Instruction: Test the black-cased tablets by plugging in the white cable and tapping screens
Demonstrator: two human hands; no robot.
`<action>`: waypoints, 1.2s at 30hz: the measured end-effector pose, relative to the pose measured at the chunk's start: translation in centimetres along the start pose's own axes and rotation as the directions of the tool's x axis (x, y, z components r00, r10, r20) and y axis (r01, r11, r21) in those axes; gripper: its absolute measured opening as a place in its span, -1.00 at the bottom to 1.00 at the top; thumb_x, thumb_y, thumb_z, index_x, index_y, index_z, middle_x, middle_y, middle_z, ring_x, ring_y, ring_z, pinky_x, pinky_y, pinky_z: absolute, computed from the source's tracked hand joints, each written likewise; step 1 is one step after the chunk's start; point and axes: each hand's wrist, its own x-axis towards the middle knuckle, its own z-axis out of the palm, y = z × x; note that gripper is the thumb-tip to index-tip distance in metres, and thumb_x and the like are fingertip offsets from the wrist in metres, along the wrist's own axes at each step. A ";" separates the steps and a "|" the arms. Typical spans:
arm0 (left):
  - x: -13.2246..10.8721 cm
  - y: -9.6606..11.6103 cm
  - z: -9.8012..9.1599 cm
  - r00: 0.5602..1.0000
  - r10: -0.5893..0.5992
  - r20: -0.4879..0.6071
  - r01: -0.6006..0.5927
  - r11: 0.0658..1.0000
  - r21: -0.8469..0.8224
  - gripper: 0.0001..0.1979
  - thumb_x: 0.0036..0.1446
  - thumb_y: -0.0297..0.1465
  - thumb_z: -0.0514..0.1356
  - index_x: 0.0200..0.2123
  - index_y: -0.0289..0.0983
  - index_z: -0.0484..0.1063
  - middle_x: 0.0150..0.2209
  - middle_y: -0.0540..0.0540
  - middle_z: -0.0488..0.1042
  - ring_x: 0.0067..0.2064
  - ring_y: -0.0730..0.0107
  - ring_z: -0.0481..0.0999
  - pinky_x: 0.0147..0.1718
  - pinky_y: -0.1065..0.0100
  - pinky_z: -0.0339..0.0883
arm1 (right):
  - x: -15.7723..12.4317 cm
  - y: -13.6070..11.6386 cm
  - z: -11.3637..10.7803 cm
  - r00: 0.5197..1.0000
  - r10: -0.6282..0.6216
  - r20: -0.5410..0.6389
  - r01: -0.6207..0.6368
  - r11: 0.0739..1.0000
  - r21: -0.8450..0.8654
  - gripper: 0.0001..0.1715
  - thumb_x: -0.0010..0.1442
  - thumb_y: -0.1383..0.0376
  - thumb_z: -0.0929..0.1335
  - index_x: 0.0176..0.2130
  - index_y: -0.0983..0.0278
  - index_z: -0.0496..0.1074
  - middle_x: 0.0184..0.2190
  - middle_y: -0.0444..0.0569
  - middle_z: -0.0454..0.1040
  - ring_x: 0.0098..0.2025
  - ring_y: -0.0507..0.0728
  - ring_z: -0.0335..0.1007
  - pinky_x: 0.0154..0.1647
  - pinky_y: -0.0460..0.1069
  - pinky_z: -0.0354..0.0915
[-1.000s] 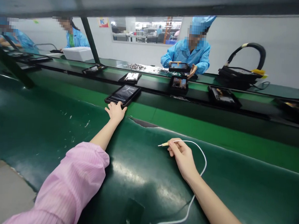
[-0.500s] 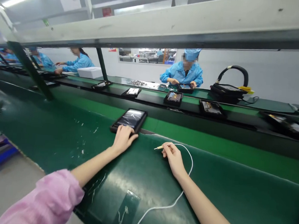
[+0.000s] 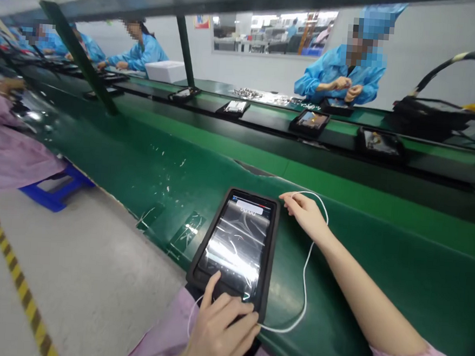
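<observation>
My left hand [image 3: 221,328] is closed on the near end of a tablet [image 3: 239,238] in a thick black frame. One digit rests at the lower screen, and the others lie along the near edge. Its screen is lit, showing glare and digits near the top. My right hand [image 3: 304,212] is pinched on the end of a thin white cable [image 3: 306,275], just beyond the tablet's upper right corner. The tip is hard to make out. From there, the cable loops down beside the tablet and passes by my left hand.
Beyond the green bench [image 3: 142,149], a conveyor carries several black-framed units [image 3: 310,120]. Across it a co-worker [image 3: 342,71] in blue handles something small. A pile of small parts [image 3: 247,93] lies there. Left are a green post [image 3: 81,58], a blue stool [image 3: 58,187] and a person in pink.
The tablet has come from the bench's far edge toward me with my left hand, its lit screen now facing me. My right hand still holds the cable. The view has shifted.
</observation>
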 end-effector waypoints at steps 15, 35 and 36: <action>-1.9 -4.7 -2.7 0.889 -0.434 0.148 0.402 0.893 0.202 0.31 -0.18 -0.10 0.47 0.40 -0.24 -0.36 0.33 -0.48 0.08 0.30 -0.34 0.17 0.14 -0.33 0.17 | -3.1 -2.6 3.5 0.966 -0.109 0.235 0.257 0.503 -0.825 -0.63 0.38 0.23 0.18 -0.31 0.33 0.45 -0.35 0.18 0.52 -0.20 0.31 0.47 -0.21 0.06 0.28; -1.1 -5.0 -1.4 0.841 -0.527 0.123 0.513 0.849 0.125 0.53 -0.45 -0.21 0.57 0.38 -0.13 -0.46 0.24 -0.43 0.25 0.18 -0.34 0.36 -0.03 -0.15 0.44 | -2.4 -5.7 1.5 0.878 0.224 0.422 -0.338 0.916 0.216 -0.36 -0.09 -0.23 0.45 -0.47 0.25 0.29 -0.79 -0.36 -0.08 -0.68 -0.07 -0.28 -0.62 -0.08 -0.19; -0.9 -4.9 -1.2 0.834 -0.539 0.118 0.528 0.841 0.113 0.54 -0.47 -0.23 0.58 0.38 -0.14 -0.46 0.24 -0.43 0.25 0.18 -0.35 0.36 -0.03 -0.15 0.43 | -2.6 -5.7 1.7 0.862 0.224 0.456 -0.359 0.903 0.237 -0.34 -0.08 -0.26 0.44 -0.49 0.23 0.26 -0.79 -0.36 -0.10 -0.69 -0.07 -0.30 -0.63 -0.09 -0.17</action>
